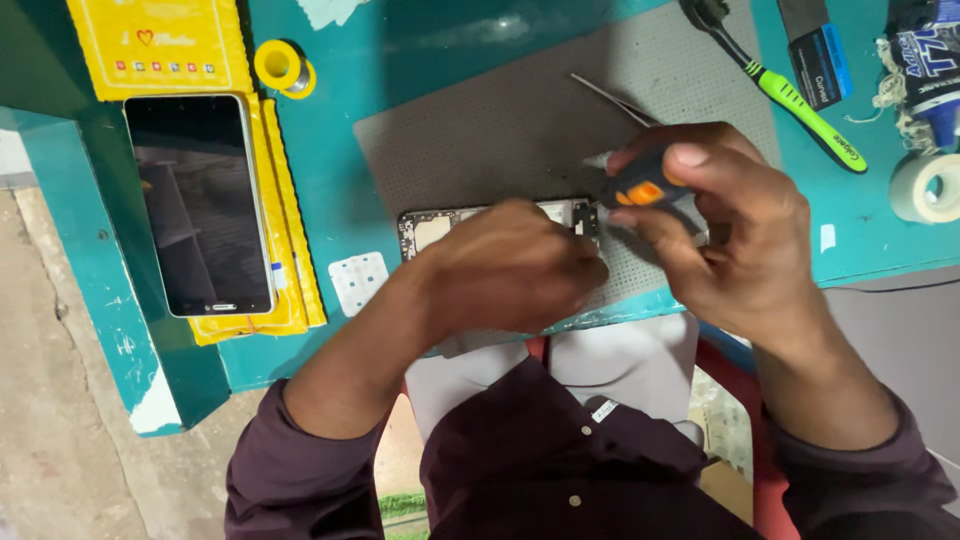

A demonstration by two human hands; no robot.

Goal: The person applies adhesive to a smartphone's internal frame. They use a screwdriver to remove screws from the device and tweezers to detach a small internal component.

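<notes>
Opened phone (pixel 440 226) on the grey mat (pixel 500 120), lying under the left hand (pixel 510 265), which presses it flat. At 3 o'clock, the right hand (pixel 720 225) pinches a screwdriver (pixel 640 190).

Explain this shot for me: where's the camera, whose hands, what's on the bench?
There is one view, from a camera worn on a person's head, looking down at their own bare hands over a teal workbench. The left hand presses down on an opened phone with its inner parts exposed, lying on a grey work mat. The right hand grips a small black and orange screwdriver, its tip at the phone's edge. Around them lie a whole smartphone with a dark screen on yellow packets, a solder spool, tweezers, a green-handled toothbrush and a roll of white tape.
</notes>
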